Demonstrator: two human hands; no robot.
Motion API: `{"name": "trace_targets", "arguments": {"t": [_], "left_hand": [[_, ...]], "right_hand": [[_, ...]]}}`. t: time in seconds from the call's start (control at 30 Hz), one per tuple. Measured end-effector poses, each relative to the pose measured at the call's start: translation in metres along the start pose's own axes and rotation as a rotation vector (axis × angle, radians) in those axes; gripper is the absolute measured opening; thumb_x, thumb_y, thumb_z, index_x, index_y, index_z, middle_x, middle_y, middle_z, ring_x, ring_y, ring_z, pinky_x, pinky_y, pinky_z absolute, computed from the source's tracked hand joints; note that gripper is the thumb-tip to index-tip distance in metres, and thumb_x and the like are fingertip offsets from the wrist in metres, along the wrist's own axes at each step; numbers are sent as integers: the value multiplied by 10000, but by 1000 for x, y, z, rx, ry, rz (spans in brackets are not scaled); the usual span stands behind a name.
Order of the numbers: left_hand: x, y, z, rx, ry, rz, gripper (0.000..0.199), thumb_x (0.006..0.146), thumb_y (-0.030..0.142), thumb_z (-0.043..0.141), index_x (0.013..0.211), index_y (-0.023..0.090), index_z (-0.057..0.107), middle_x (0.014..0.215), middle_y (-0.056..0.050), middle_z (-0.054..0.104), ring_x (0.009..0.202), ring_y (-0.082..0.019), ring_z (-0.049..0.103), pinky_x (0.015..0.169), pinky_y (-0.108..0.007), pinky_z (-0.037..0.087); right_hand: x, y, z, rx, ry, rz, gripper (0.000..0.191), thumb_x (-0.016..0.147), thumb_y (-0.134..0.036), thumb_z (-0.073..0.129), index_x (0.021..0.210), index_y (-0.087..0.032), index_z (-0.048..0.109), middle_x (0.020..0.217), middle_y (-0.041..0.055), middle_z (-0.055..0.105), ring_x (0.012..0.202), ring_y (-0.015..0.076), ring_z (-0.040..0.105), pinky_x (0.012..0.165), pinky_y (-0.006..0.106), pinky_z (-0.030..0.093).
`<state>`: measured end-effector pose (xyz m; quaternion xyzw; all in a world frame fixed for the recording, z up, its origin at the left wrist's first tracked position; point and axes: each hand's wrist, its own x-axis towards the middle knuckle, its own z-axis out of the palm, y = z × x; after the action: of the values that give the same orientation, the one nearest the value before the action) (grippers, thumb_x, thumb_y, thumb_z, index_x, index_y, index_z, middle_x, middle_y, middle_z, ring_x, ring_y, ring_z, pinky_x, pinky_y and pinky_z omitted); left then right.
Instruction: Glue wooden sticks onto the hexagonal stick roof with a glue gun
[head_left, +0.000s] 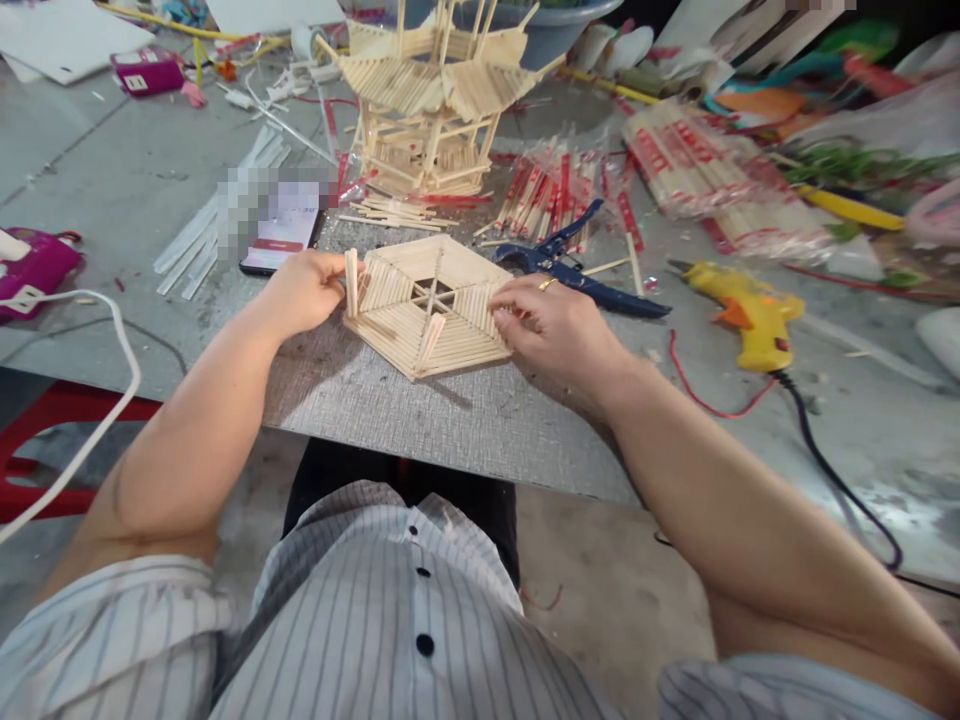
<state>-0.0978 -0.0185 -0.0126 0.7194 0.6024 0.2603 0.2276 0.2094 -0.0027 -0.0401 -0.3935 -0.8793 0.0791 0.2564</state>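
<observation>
A flat hexagonal panel of thin wooden sticks (465, 335) lies on the table, with a spoked opening in its middle. Two short posts stand on it, one at its left corner (352, 285) and one at the front (430, 340). My left hand (306, 290) pinches the left post between thumb and fingers. At the panel's right edge is my right hand (551, 325), its fingers curled together against the rim; whatever they hold is too small to make out. Blue cutters (577, 275) lie just behind my right hand.
Behind the panel stands a tiered wooden stick model (431, 130). A phone (281, 225) and clear glue sticks (217, 215) lie to the left. On the right are a yellow glue gun (750, 305) with a black cord and packets of wrapped sticks (697, 165).
</observation>
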Motion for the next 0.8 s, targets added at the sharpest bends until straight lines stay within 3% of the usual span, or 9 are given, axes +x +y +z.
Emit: {"name": "trace_targets", "arguments": {"t": [0.1,0.23,0.33,0.5,0.67,0.8], "left_hand": [[1,3,3,-177,-23,-3,327,763,178,518,1035,184,700,944,-4,740,956,-162,669,893,-282,497],[7,8,5,-352,93,-204,268,803,256,531,1012,183,682,971,-18,734,954,-163,658,880,-301,504],[14,5,5,-475,138,-291,337,880,366,452,1063,176,661,963,-57,732,876,-171,674,811,-323,525],[24,-1,3,-420,137,-288,665,955,553,117,1175,167,612,935,-87,715,940,-196,667,792,-343,518],[25,4,1,-379,197,-272,727,954,548,32,1249,154,567,964,-101,703,953,-188,654,799,-345,504],[23,10,0,-457,204,-268,761,944,556,-22,1270,161,540,1052,-82,702,973,-149,634,830,-312,490]], "right_hand": [[-2,-4,-3,42,-9,-23,208,822,-191,482,902,-222,672,980,77,694,934,234,646,832,414,519],[-3,-3,-5,114,-60,-56,245,773,-164,504,933,-217,681,1025,79,686,925,225,644,787,384,530],[-3,-2,-5,208,-125,-110,230,778,-201,528,947,-215,683,1070,88,667,928,215,639,768,363,536],[-3,-9,-4,220,-179,-198,180,831,-275,549,949,-230,677,1096,79,654,988,217,625,866,398,515],[-2,-13,2,65,-107,-237,228,803,-386,661,969,-231,672,1113,94,666,1070,266,584,945,459,458],[-3,-16,10,17,-68,-280,314,823,-475,626,1004,-220,658,1115,101,669,1073,266,579,929,438,449]]}}
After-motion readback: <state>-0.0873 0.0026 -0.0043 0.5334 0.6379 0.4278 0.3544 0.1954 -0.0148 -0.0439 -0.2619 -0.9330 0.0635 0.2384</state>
